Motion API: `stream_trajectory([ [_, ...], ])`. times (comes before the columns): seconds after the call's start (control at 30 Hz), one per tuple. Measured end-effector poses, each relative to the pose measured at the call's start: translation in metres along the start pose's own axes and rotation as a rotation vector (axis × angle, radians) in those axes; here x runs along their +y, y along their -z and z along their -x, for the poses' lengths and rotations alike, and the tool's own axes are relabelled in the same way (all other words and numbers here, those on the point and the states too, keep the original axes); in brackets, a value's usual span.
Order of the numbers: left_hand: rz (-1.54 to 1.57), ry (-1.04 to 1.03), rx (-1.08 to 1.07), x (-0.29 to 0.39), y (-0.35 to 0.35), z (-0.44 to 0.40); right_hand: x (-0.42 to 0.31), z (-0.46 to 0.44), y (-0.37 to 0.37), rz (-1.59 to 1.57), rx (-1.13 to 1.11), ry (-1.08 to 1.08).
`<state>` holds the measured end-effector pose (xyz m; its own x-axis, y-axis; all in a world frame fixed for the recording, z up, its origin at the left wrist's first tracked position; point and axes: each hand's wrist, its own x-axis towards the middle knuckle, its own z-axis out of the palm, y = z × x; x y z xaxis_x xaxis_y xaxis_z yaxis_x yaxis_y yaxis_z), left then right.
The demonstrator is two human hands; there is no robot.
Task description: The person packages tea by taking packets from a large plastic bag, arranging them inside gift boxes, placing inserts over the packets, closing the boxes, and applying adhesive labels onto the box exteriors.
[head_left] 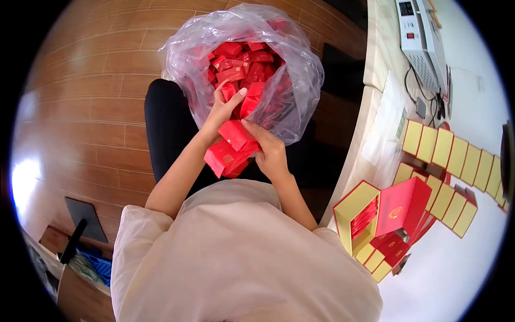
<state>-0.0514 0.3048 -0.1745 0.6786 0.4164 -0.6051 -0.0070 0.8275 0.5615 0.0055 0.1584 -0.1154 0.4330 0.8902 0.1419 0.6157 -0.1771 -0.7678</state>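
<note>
A clear plastic bag (298, 59) stands open in front of my knees, holding many small red packets (230, 74). At the near side of its opening, my left hand (221, 107) is closed, thumb and fingers around a red packet (229, 91). Another red packet (252, 99) stands just right of my left thumb. My right hand (270, 149) is wrapped against several red packets (236, 137) stacked above my lap, with its fingers partly hidden behind them. More of these packets reach left over my forearm's inner side.
On the white table to the right are an open red and gold box (362, 201) with red packets inside, rows of gold and red boxes (442, 147), and a white device (421, 51) with cables. A black stand (86, 220) and blue basket (96, 265) are lower left.
</note>
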Motion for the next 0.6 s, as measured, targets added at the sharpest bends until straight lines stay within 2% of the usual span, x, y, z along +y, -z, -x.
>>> stream_trajectory([
  [0.1, 0.054, 0.033, -0.112, 0.010, -0.010, 0.018, -0.006, 0.011, 0.001, -0.054, 0.055, -0.013],
  [0.17, 0.061, -0.011, -0.105, 0.001, -0.007, 0.015, -0.010, 0.014, 0.006, -0.137, 0.140, -0.122],
  [0.27, 0.060, -0.206, -0.012, 0.002, -0.001, 0.012, -0.009, 0.021, 0.015, -0.141, 0.209, -0.169],
  [0.33, -0.181, -0.390, 0.105, 0.006, 0.024, 0.001, -0.009, 0.023, 0.023, -0.165, 0.217, -0.279],
  [0.37, -0.352, -0.485, 0.171, 0.016, 0.025, 0.007, -0.008, 0.026, 0.029, -0.193, 0.139, -0.502],
  [0.43, -0.708, -0.812, -0.008, 0.026, 0.026, 0.024, -0.001, 0.027, 0.042, -0.425, 0.033, -0.581],
  [0.47, -0.824, -0.799, -0.176, 0.033, 0.024, 0.037, -0.004, 0.024, 0.052, -0.763, -0.063, -0.759],
  [0.5, -0.832, -0.791, -0.186, 0.035, 0.021, 0.049, 0.004, 0.027, 0.058, -0.814, -0.171, -0.724],
  [0.57, -1.068, -0.760, -0.598, 0.035, 0.009, 0.070, 0.012, 0.028, 0.060, -1.038, -0.232, -0.832],
  [0.6, -1.078, -0.755, -0.604, 0.036, 0.010, 0.071, 0.011, 0.030, 0.058, -1.049, -0.225, -0.830],
])
